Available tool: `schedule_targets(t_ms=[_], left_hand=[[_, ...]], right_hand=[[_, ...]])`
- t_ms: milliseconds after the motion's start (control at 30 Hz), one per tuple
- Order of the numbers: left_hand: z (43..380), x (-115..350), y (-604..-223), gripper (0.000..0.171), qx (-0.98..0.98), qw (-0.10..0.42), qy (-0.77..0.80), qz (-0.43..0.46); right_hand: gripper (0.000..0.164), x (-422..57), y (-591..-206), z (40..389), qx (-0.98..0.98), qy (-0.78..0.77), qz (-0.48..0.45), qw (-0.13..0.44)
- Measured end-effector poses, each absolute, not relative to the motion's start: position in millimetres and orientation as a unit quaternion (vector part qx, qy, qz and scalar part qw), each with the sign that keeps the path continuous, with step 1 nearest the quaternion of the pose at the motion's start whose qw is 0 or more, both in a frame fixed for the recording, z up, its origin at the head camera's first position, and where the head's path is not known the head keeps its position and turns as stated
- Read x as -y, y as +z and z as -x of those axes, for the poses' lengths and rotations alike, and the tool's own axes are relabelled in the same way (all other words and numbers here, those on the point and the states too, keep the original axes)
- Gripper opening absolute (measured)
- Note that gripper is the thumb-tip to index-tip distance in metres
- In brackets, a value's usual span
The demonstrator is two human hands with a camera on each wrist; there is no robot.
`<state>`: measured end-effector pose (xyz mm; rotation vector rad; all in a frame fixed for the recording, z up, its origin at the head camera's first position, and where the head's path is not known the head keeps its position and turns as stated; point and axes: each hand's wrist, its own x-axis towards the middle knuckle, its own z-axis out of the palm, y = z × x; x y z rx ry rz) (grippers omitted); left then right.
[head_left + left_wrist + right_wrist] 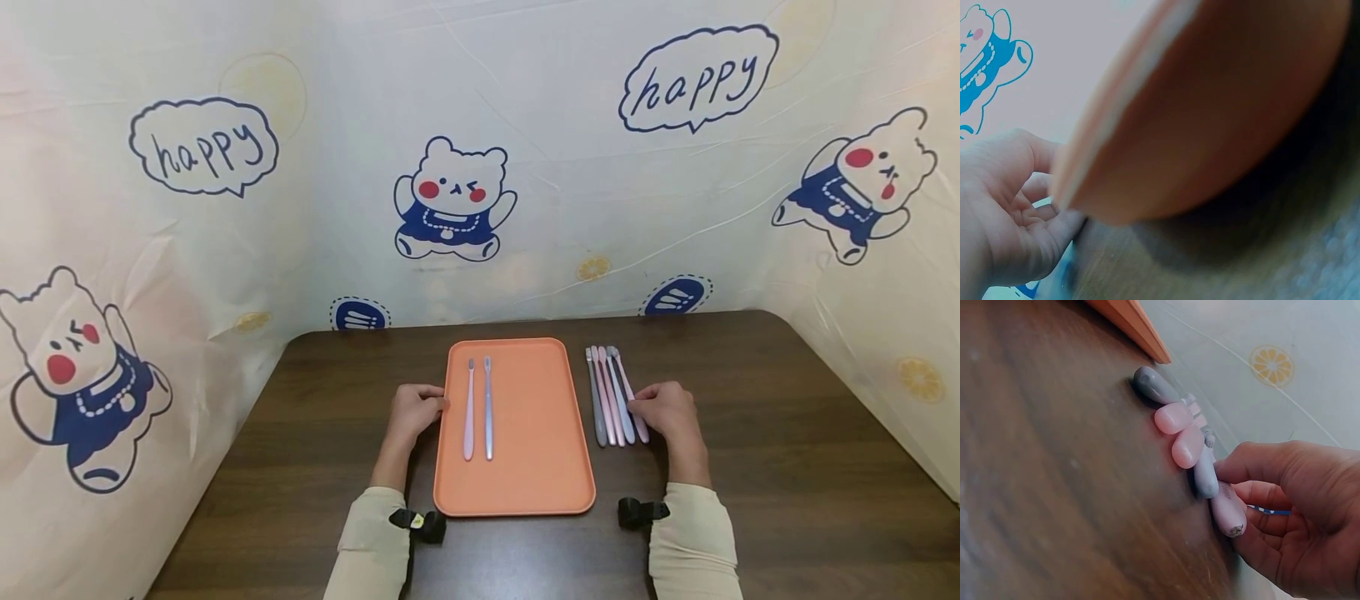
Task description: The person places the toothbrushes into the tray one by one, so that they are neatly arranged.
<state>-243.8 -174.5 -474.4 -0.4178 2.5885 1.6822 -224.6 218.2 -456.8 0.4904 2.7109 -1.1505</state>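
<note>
While the left hand [414, 410] is pinching the orange tray's rim [444, 408] in the head view, two toothbrushes [469, 425] are lying on the tray's left half; the right hand [670, 410] is holding the outermost toothbrush [641, 429] of a row [606, 408] right of the tray. The left wrist view is showing fingers gripping the tray's edge. The right wrist view is showing fingertips pinching that toothbrush, farthest from the tray.

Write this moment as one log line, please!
left hand: holds orange tray edge; right hand: pinches rightmost toothbrush; on tray: pink toothbrush, blue toothbrush
</note>
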Motion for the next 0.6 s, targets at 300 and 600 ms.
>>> schedule_targets(t_ms=[300, 600], left_hand=[[245.6, 173.2, -476.7, 0.021, -0.834, 0.003, 0.534, 0.139], [245.3, 173.2, -476.0, 0.021, -0.834, 0.006, 0.533, 0.142]], right_hand=[[0.029, -217.0, -458.2, 223.2, -0.915, -0.369, -0.156, 0.051], [0.031, -220.9, -457.4, 221.6, -0.917, -0.367, -0.149, 0.041]])
